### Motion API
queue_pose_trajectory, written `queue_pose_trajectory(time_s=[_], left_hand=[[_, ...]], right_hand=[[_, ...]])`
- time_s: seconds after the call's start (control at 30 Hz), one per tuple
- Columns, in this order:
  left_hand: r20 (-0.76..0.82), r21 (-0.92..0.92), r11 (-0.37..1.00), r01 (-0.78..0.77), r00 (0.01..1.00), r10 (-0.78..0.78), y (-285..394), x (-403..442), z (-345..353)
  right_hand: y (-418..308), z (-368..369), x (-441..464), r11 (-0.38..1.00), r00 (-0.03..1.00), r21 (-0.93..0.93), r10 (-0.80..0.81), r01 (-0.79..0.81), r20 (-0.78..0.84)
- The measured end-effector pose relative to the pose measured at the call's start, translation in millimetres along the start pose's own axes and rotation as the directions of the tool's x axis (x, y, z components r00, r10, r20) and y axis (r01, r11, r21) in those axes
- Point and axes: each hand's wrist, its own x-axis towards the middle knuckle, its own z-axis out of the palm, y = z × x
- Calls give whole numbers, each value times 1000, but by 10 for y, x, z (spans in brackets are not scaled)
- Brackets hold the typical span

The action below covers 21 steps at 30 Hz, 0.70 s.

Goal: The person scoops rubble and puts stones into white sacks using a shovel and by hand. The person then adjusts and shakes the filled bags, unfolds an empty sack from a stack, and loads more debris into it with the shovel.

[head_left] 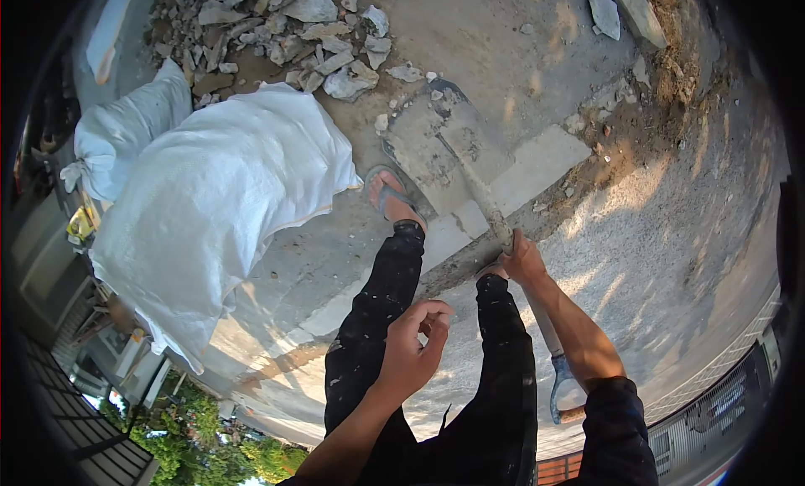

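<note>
My right hand [524,258] grips the shaft of a shovel [478,191]. The shovel's dusty blade lies on the concrete, close to the edge of a rubble pile [331,62]. Its grip end shows beyond my right forearm. My left hand [417,339] hovers in front of my legs, away from the shovel, with fingers loosely curled and nothing visible in them. A large white woven sack [243,163] lies to the left of my sandalled foot [387,192].
Behind the large sack sits a smaller tied white sack [138,134]. A low concrete step edge [537,163] runs diagonally under the shovel. Loose soil [616,142] and a broken slab [604,16] lie at upper right. Rough sunlit pavement [671,226] extends on the right.
</note>
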Motion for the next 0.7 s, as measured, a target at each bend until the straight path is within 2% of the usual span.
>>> queue_pose_trajectory(time_s=[0.03, 0.1, 0.13, 0.2, 0.23, 0.3, 0.37, 0.4, 0.47, 0.5, 0.6, 0.7], left_hand=[[3, -12, 1000, 17, 1000, -17, -21, 188, -100], [-20, -168, 984, 53, 998, -57, -47, 379, -303], [-23, -176, 982, 70, 997, -75, -79, 366, -400], [-79, -213, 962, 172, 978, -192, -191, 518, -571], [-75, -250, 944, 213, 968, -238, -260, 560, -633], [-61, -315, 928, 200, 971, -231, -308, 699, -712], [-41, -409, 890, 203, 970, -240, -265, 779, -716], [-37, -423, 883, 203, 970, -241, -185, 816, -721], [13, -421, 875, 238, 966, -257, -38, 888, -738], [15, -428, 880, 205, 975, -221, -43, 907, -726], [-24, -436, 876, 205, 971, -239, -11, 981, -828], [-55, -414, 882, 225, 961, -271, -17, 1059, -927]], right_hand=[[-286, -105, 139, 1000, 999, 22, 2, -2, 39], [-938, -317, 490, 995, 999, 99, 14, -19, 51], [-1039, -265, 481, 995, 997, 92, 17, -24, 69], [-1126, -321, 654, 999, 997, -42, -19, 16, -72], [-1140, -370, 578, 999, 996, -22, -36, 34, -86], [-1027, -431, 395, 996, 999, -81, -24, 21, -44], [-782, -406, 156, 990, 990, -87, -121, 114, -74], [-729, -333, 75, 988, 990, -101, -120, 113, -71], [-647, -211, 1, 999, 998, -38, -1, -1, -59], [-727, -149, 63, 1000, 999, 14, 25, -25, -32], [-1450, -71, 530, 995, 996, 46, 92, -93, 15], [-1951, -91, 1221, 993, 997, 106, 47, -53, 57]])
